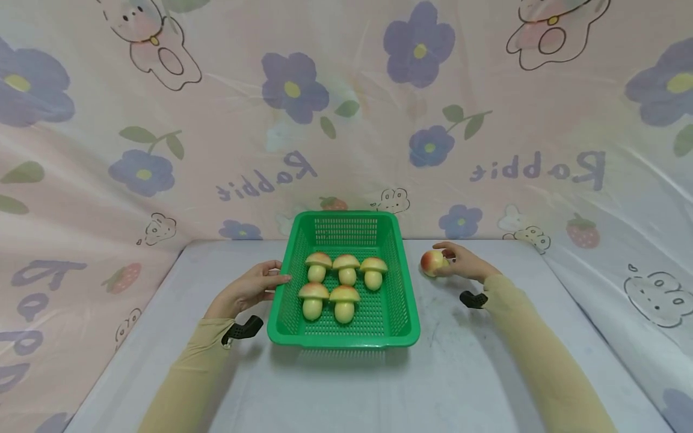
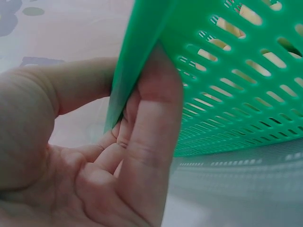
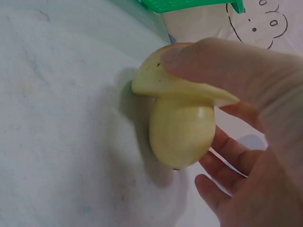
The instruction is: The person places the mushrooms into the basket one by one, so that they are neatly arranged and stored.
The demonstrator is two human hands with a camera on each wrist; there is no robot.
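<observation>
A green plastic basket [image 1: 346, 341] with slotted walls stands mid-table. Inside lie several toy mushrooms [image 1: 344, 302] with pale stems and reddish-yellow caps, three in the back row and two in front. My left hand [image 1: 249, 290] grips the basket's left rim; in the left wrist view the thumb lies outside the rim [image 2: 137, 61] and the fingers curl under it. To the right of the basket, my right hand [image 1: 464, 263] holds another toy mushroom [image 3: 182, 127] by its cap, thumb on the cap's underside, stem towards the wrist. This mushroom is close over the table.
The white table [image 1: 346, 391] reaches back to a hanging pink cloth [image 1: 346, 138] printed with flowers, rabbits and strawberries. A black wrist camera mount [image 1: 243, 329] sits at the left sleeve, and another mount [image 1: 473, 299] at the right.
</observation>
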